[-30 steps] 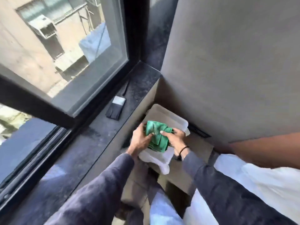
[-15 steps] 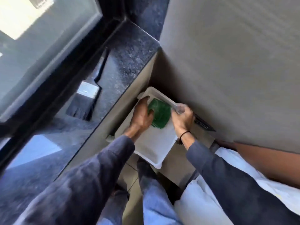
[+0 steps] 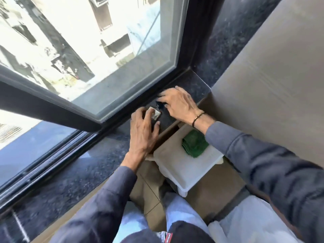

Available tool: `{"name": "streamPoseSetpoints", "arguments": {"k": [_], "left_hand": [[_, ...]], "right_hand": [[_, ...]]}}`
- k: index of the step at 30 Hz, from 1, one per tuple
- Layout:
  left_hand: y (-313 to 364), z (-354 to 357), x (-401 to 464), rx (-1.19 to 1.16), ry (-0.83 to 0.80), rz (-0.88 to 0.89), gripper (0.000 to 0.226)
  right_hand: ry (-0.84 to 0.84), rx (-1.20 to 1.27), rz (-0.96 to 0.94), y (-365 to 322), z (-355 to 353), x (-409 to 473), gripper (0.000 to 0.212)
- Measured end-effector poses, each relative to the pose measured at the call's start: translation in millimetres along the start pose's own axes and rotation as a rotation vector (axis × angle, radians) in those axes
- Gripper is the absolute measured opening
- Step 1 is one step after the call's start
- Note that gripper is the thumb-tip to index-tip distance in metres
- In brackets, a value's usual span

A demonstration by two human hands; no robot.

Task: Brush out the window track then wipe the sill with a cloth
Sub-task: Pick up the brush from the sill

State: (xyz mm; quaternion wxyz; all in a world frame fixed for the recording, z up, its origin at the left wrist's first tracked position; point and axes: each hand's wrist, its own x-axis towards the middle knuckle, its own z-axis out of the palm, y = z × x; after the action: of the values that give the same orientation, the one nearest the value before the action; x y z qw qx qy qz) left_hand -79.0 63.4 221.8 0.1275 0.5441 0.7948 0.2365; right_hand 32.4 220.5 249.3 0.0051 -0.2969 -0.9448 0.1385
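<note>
A flat paint brush (image 3: 155, 115) with a metal ferrule and dark bristles lies on the dark granite sill (image 3: 78, 176), close to the window frame. My left hand (image 3: 143, 132) closes over its bristle end, fingers and thumb on either side. My right hand (image 3: 178, 104) rests over the black handle with fingers spread; the handle is mostly hidden beneath it. The folded green cloth (image 3: 194, 143) lies in a white plastic tub (image 3: 184, 172) below the sill edge, with neither hand touching it. The window track (image 3: 43, 165) runs along the sill's far side to the left.
The glass pane in its black frame (image 3: 98, 118) stands just behind the brush. A grey wall (image 3: 271, 76) closes the sill's right end. My legs and a tiled floor (image 3: 149, 190) are below, beside the tub.
Both hands left the green cloth in the tub and rose to the sill, landing on the brush. The view has tilted up toward the window.
</note>
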Motion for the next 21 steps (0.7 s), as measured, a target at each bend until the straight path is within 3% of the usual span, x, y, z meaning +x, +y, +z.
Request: {"name": "streamPoseSetpoints", "arguments": {"k": [4, 7, 10, 13, 18, 21], "left_hand": [[0, -9, 12, -0.043, -0.083, 0.144, 0.035], [13, -3, 14, -0.028, -0.139, 0.381, 0.026], [29, 16, 6, 0.022, -0.218, 0.631, 0.027], [27, 52, -9, 0.052, -0.372, 0.770, 0.031], [-10, 137, -40, 0.066, -0.812, 0.669, 0.034], [-37, 180, -53, 0.106, -0.892, 0.616, 0.043]], "right_hand": [[-0.054, -0.139, -0.059, 14, -22, -19, 0.023], [-0.033, -0.148, -0.067, 28, -20, -60, 0.022], [-0.021, -0.067, 0.020, 40, 7, -114, 0.020], [-0.029, 0.052, 0.198, 38, 53, -164, 0.019], [-0.234, 0.208, 0.469, 16, 158, -211, 0.023], [-0.233, 0.244, 0.569, 1, 212, -212, 0.021]]}}
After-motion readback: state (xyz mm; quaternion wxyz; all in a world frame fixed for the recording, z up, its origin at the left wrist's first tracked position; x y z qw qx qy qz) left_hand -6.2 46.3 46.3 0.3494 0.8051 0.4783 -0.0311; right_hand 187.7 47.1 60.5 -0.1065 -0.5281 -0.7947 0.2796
